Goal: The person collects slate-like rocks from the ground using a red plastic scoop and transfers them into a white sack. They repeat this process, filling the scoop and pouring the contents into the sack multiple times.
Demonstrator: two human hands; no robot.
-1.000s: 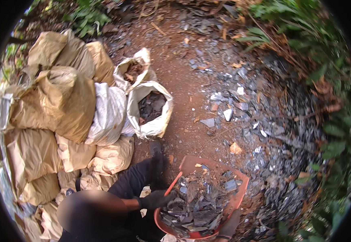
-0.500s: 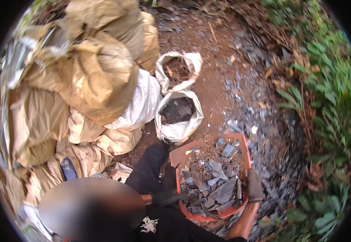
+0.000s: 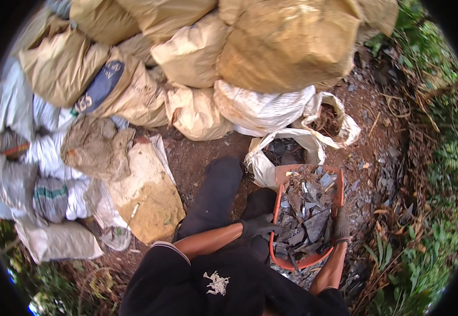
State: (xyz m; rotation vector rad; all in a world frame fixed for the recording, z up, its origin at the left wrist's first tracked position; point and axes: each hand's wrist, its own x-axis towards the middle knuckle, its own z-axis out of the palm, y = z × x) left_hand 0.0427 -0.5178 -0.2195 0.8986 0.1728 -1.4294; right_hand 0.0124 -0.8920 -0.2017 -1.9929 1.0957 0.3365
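An orange-red plastic tub [image 3: 274, 247] rests tilted in front of me, filled with broken dark, flat shards [image 3: 305, 221] and brown dirt. My left hand [image 3: 260, 225], in a dark glove, is closed on its left rim. On the opposite side my right hand [image 3: 340, 224], also gloved, grips the right wall; its fingers are partly hidden. Just past the tub's far edge stands an open white sack [image 3: 261, 167] with dark pieces inside. Behind that, a second open white sack [image 3: 351, 131] holds brown, fibrous scraps.
Large tan sacks [image 3: 287, 42] are heaped along the far side, with a white sack [image 3: 266, 105] below them. More sacks [image 3: 55, 242] lie at left, beside a flattened tan sack [image 3: 152, 210]. Shards litter the brown ground [image 3: 363, 158]; green plants [image 3: 445, 231] border the right.
My view has turned, so the sacks sit farther right and more of the left-hand pile shows. The tub has come nearer the open white sack, still held by both hands.
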